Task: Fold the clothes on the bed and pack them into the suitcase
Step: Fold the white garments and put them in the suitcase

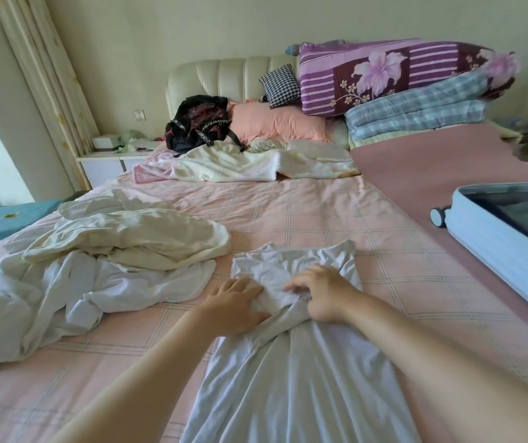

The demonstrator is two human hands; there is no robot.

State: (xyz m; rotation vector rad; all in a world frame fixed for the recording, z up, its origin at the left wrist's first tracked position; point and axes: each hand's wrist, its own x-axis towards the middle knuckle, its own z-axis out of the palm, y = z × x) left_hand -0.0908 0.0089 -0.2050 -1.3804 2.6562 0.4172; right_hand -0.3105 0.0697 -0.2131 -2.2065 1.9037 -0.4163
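Bed: left hand flat on white garment, right hand pinching fold; suitcase cut off.

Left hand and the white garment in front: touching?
Touching. Head view shows the left hand lying flat on the white garment, fingers pressing its folded upper part.

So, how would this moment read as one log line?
step: folding | left hand: flat on pale grey soft garment | right hand: pinching its fold | light blue hard suitcase: open | white crumpled clothes pile: unfolded
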